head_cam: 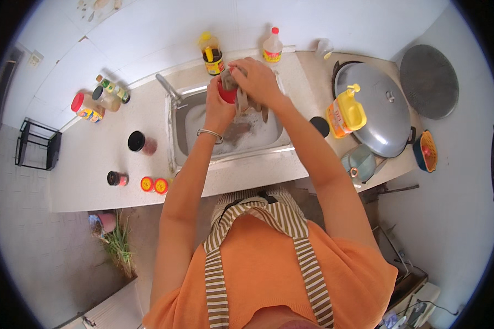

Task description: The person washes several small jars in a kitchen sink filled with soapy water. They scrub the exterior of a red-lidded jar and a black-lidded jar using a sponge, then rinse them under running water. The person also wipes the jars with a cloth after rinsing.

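Above the sink my left hand grips a red object, perhaps a lid or small container; its full shape is hidden by my fingers. My right hand holds a wet grey-brown cloth against the top of it, and the cloth's ends hang down over the basin. Soapy water with white suds fills the basin, and something dark shows in it below my hands. The metal faucet stands at the sink's left back corner, turned away from my hands.
Behind the sink stand a yellow-capped bottle and a red-capped bottle. Jars, including a black-lidded one, are on the left counter. To the right are a yellow jug, a large lidded wok and a glass pitcher.
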A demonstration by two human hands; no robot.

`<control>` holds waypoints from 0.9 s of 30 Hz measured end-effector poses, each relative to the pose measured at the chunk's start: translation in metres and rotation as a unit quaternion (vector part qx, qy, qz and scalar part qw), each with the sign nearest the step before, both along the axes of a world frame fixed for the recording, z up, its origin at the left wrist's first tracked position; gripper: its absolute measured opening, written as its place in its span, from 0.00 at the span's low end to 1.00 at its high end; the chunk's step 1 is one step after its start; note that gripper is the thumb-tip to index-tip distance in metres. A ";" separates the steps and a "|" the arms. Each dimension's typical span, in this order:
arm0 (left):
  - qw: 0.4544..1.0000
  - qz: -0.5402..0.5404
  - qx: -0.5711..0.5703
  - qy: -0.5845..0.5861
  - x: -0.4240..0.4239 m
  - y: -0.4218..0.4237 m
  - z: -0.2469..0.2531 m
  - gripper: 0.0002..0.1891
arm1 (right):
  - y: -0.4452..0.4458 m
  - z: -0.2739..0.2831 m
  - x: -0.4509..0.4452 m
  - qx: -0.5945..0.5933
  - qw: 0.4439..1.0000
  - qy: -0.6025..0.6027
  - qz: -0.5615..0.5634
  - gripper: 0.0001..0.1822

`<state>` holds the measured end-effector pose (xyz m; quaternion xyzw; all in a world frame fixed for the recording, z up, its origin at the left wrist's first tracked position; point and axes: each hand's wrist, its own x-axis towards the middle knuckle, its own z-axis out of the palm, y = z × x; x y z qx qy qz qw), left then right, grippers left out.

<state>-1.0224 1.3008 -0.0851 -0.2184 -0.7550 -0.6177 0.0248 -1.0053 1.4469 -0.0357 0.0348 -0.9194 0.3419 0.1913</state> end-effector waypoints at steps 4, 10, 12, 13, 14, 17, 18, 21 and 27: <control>0.995 -0.045 -0.073 0.054 0.016 -0.024 0.010 0.41 | 0.012 -0.003 -0.042 -0.083 0.955 -0.268 0.092 0.21; 0.994 -0.055 0.004 -0.093 0.018 -0.047 -0.005 0.39 | 0.036 -0.054 -0.015 -0.406 0.795 -0.434 0.120 0.25; 0.984 -0.059 0.038 -0.164 0.019 -0.049 0.006 0.39 | 0.042 -0.085 -0.007 -0.557 0.731 -0.371 0.132 0.24; 0.977 -0.052 0.059 -0.199 0.020 -0.052 0.023 0.38 | 0.023 -0.076 0.010 -0.671 0.663 -0.300 0.143 0.23; 0.968 -0.046 0.082 -0.233 0.019 -0.053 0.031 0.38 | 0.006 -0.071 0.025 -0.768 0.582 -0.222 0.148 0.23; 0.987 -0.007 0.059 -0.150 0.009 -0.033 0.020 0.37 | -0.030 -0.094 0.029 -0.828 0.549 -0.101 0.059 0.26; 0.994 0.009 0.037 -0.103 0.003 -0.030 0.012 0.37 | -0.044 -0.100 0.024 -0.846 0.527 -0.071 0.040 0.27; 1.000 0.019 -0.010 0.009 -0.014 -0.034 -0.013 0.36 | -0.058 -0.139 0.021 -0.872 0.446 0.005 0.201 0.26; 0.957 0.060 -0.181 0.219 0.026 -0.014 -0.014 0.46 | -0.086 -0.128 0.020 -0.978 0.199 -0.020 -0.064 0.20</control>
